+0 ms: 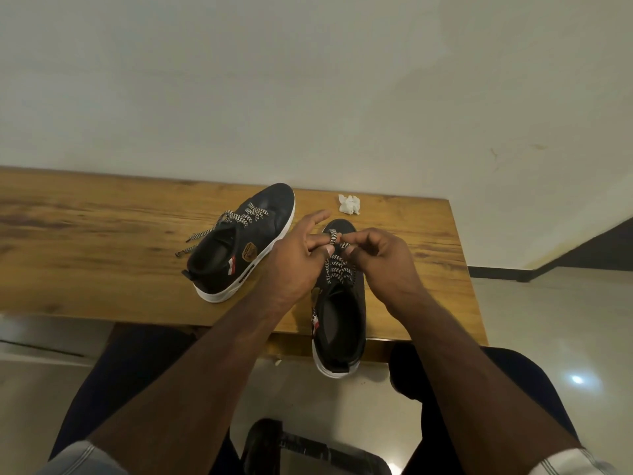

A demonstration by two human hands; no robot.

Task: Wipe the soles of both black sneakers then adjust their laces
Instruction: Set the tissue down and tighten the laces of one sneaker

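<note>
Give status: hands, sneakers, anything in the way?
Left hand and right hand both pinch the near sneaker's lace. Near sneaker overhangs table edge; far sneaker unlaced. Crumpled tissue aside, nothing blocking.

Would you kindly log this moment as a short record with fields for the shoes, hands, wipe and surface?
near shoe: black white-soled sneaker, heel overhanging the table edge
far shoe: second black sneaker, striped laces loose, lying apart to the left
left hand: pinching the near shoe's black-and-white lace, looped round a finger
right hand: pinching the same lace
wipe: crumpled white tissue, untouched beyond the shoes
surface: wooden table
</note>
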